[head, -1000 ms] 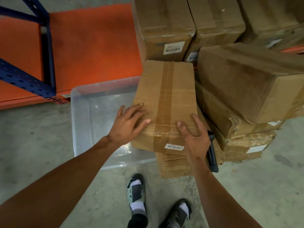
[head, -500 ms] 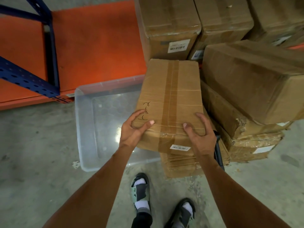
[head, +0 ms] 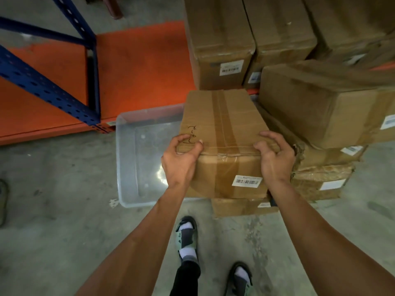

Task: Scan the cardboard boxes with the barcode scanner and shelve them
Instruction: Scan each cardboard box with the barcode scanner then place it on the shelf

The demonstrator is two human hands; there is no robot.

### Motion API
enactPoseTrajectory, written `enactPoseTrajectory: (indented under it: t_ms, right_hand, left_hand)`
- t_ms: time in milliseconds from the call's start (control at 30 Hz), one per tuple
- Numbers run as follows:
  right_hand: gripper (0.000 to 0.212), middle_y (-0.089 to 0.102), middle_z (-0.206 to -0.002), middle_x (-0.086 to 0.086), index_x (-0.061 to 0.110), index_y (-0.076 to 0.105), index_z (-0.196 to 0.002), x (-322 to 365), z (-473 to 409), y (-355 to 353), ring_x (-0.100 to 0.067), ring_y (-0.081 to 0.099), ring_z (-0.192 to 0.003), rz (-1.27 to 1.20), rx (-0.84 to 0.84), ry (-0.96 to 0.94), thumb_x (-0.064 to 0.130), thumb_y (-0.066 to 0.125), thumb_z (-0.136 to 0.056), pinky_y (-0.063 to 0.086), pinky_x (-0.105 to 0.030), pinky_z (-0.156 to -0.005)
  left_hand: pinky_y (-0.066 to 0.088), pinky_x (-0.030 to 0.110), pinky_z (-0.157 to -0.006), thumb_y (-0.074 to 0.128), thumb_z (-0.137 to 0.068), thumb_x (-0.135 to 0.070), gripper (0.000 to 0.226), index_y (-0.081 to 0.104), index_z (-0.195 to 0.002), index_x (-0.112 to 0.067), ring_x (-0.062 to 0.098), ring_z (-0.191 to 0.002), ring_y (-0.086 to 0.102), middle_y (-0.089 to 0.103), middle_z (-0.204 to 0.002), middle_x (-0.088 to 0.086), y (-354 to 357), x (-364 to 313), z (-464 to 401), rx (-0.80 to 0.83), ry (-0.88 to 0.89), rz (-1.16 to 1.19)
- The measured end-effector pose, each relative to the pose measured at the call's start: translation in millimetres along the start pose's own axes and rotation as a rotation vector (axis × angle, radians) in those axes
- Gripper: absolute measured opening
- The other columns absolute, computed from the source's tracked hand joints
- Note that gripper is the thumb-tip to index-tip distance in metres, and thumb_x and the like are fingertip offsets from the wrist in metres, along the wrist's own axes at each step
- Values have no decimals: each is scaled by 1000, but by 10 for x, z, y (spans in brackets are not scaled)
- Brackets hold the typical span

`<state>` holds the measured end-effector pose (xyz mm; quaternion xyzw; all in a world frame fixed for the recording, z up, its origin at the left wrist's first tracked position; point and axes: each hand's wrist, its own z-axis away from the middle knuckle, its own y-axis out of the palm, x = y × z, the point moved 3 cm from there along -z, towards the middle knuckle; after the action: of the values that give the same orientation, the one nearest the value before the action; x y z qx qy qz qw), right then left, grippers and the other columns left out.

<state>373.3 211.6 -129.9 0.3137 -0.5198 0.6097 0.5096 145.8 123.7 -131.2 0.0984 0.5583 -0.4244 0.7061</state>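
A taped cardboard box with pen marks on top and a white barcode label on its near face is held up in front of me. My left hand grips its near left corner. My right hand grips its near right corner. It hangs over another box lying on the floor. Only a dark sliver of the barcode scanner shows below my right forearm.
A clear plastic tub lies on the concrete floor to the left of the box. Behind it is an orange shelf deck with blue rack posts. Stacked cardboard boxes crowd the right and back. My feet stand below.
Both hands went from resting on the box top to gripping its near corners. The box has been lifted and tilted toward me, and its label face shows more.
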Motion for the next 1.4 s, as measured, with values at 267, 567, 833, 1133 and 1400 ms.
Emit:
enactPoseTrajectory:
  t_ms: [267, 567, 833, 1133, 1400]
  right_hand:
    - [24, 68, -100, 21, 28, 78, -100, 1061, 954, -730, 0, 61, -99, -44, 30, -60, 23, 73, -76, 48, -27, -90]
    - [31, 69, -99, 13, 31, 77, -101, 2792, 1758, -1779, -19, 63, -103, -115, -15, -330, 36, 65, -73, 53, -38, -87]
    - [35, 72, -90, 11, 31, 78, -101, 4468, 2320, -2439, -20, 62, -95, -226, -72, -606, 41, 62, -71, 46, -32, -76]
    - [36, 69, -94, 14, 26, 76, -106, 5948, 2815, -2719, -4, 61, -89, -407, -108, -871, 40, 63, -75, 46, -25, -70]
    - [36, 69, -98, 19, 35, 70, -95, 6896, 2504, -2214, -2, 64, -91, -473, -74, -1060, 64, 68, -73, 55, -25, -78]
  left_hand:
    - [53, 26, -92, 82, -73, -43, 29, 72, -99, -32, -4, -93, 64, 71, -98, -19, -783, -1041, 1261, -69, 72, -33]
    - [47, 23, -94, 80, -72, -47, 29, 72, -98, -36, 4, -99, 63, 72, -98, -18, -1474, -2684, 2558, -152, 343, 51]
    - [54, 27, -83, 80, -73, -46, 27, 71, -97, -39, -3, -88, 64, 73, -96, -15, -2134, -4172, 3325, -271, 640, 151]
    - [52, 25, -77, 75, -70, -60, 40, 70, -100, -34, -4, -89, 61, 71, -99, -13, -2823, -5520, 3797, -382, 964, 232]
    - [49, 10, -79, 84, -58, -62, 59, 64, -105, -32, -11, -102, 57, 62, -106, -24, -3220, -6321, 3279, -331, 1171, 298]
